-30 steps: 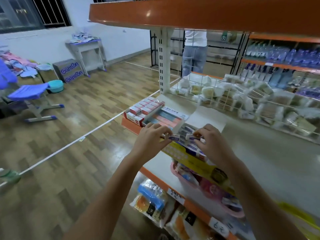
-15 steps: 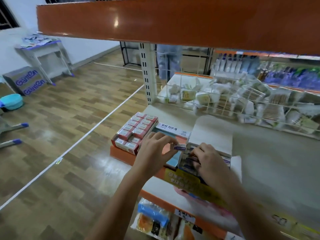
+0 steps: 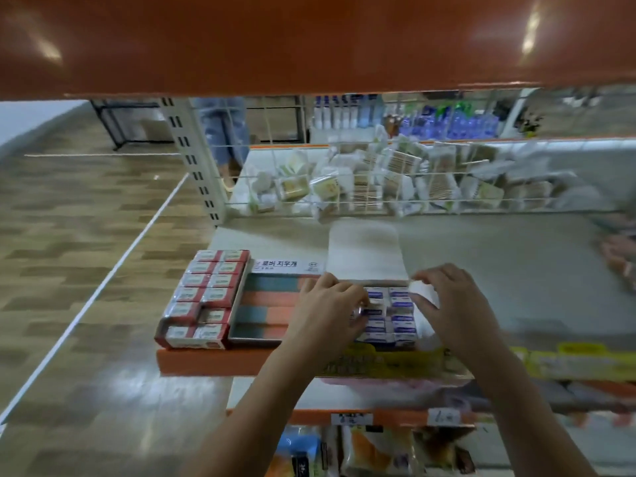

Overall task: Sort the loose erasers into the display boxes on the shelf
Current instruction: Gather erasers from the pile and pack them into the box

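Leftmost, well clear of either hand's fingers, sits the red display box (image 3: 201,301), a flat cardboard tray packed in two columns with small rectangular erasers in glossy red-and-white sleeves. Just left of the left hand's knuckles lies the middle display box (image 3: 266,306), holding long flat bars in matte salmon and dusty blue bands, with a white card flap bearing Korean print along its back edge. Left hand (image 3: 325,313): fingers curled down over the left side of the blue-and-white display box (image 3: 389,316); fingertips seem pinched on a small eraser (image 3: 360,310), though blur leaves that hold uncertain. Beneath and between both hands' fingers, this box shows blocky white erasers with blue-violet sleeves, in rough rows. Its plain white lid flap (image 3: 366,251) stands open beyond the fingertips. Right hand (image 3: 454,309): fingers bent, thumb and forefinger pinching a small white piece (image 3: 421,287) at the box's back right corner; cannot tell what the piece is. All three boxes rest on a pale grey shelf (image 3: 499,270) with an orange front lip; an orange shelf hangs overhead. Behind the fingertips, a white wire basket (image 3: 361,187) holds crinkly clear packets. Far left of the hands, wood-pattern floor (image 3: 69,253) with a white line across it.
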A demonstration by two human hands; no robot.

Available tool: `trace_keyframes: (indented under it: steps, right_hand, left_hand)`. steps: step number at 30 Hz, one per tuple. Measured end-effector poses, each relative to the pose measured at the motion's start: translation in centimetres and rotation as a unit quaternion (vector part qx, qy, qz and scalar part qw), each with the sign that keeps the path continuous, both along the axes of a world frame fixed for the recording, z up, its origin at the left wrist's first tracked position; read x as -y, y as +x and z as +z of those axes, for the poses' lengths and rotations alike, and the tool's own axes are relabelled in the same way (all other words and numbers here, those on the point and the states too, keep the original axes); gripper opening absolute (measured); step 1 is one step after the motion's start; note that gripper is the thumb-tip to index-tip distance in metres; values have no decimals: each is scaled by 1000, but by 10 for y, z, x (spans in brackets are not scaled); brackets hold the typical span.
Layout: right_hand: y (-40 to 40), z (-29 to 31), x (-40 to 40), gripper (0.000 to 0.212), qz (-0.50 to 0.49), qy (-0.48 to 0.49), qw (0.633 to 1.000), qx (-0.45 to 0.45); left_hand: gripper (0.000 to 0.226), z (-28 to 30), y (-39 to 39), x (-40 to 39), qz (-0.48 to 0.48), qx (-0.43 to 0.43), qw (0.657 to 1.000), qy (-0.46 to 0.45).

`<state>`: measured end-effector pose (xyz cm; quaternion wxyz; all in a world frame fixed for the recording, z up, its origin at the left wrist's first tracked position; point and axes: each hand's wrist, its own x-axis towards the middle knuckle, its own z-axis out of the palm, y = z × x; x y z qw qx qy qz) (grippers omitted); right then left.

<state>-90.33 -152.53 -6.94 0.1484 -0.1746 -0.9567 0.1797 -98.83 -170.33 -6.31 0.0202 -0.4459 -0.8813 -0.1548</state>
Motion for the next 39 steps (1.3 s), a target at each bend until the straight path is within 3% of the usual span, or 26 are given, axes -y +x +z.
trace_keyframes:
  steps: [5, 9, 18, 23, 27, 32, 39]
  right_hand:
    - [14, -13, -2, 40, -56, -59, 996, 39]
    - [15, -16, 2, 44, -72, -81, 993, 40]
    - [11, -12, 10, 46, -84, -44, 994, 46]
    - [19, 3, 1, 41, -71, -63, 994, 57]
    - [42, 16, -23, 36, -93, -24, 994, 43]
    - [87, 22, -71, 39, -143, 20, 984, 103]
    - [177, 20, -168, 45, -224, 39, 960, 165]
  left_hand:
    - [28, -12, -5, -14, -13, -26, 998, -61]
    - [28, -16, -5, -16, -4, -42, 997, -58]
    - [22, -12, -4, -22, 10, -63, 992, -111]
    - [37, 7, -15, -38, -49, -44, 990, -125]
    - [36, 21, -5, -77, -110, -51, 988, -92]
    - [36, 31, 39, -143, -179, -38, 983, -24]
    - [41, 19, 115, -255, -247, -35, 967, -59]
